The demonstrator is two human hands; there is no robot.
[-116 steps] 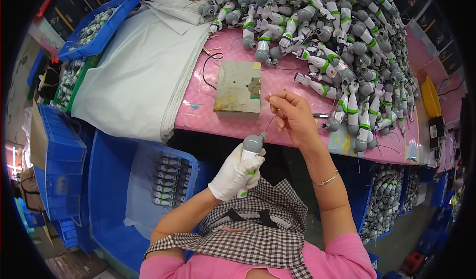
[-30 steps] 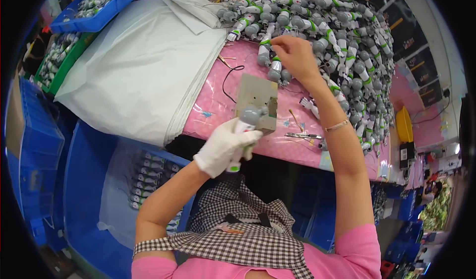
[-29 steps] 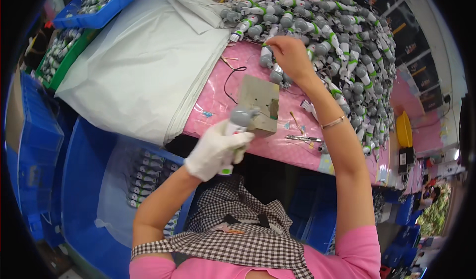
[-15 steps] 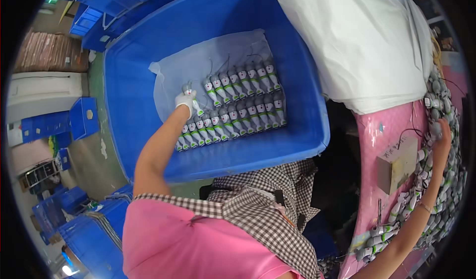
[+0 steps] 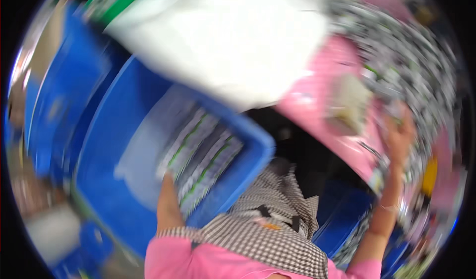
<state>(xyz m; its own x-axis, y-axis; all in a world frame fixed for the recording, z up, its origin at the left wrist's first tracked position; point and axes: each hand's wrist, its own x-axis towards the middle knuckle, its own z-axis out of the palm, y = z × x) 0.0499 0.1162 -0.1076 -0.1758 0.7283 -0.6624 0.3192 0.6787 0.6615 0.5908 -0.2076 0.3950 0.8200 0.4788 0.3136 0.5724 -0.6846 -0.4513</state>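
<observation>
My left hand [image 5: 165, 169], in a white glove, reaches into a large blue bin [image 5: 121, 189] and is beside the near-left end of the rows of grey-and-white figures with green bands [image 5: 198, 162]. Motion blur smears its fingers, so its grip does not show. The figures lie on a pale sheet [image 5: 141, 152] inside the bin. Bare, my right hand [image 5: 400, 132] is over the pink-covered table at the right, at the near edge of a heap. Its fingers appear closed on a grey-and-white figure [image 5: 393, 105], though blur hides the detail.
A small pale box [image 5: 348, 105] stands on the pink table cover [image 5: 310, 98], left of my right hand. More such figures form a wide heap [image 5: 416, 56] behind it. White sheeting [image 5: 223, 41] covers something beyond the bin. Other blue bins [image 5: 64, 95] stand at the left.
My view has swung to the right, so the bin now appears lower and farther left, tilted. My right hand has come nearer to me along the heap. My left hand remains in the bin.
</observation>
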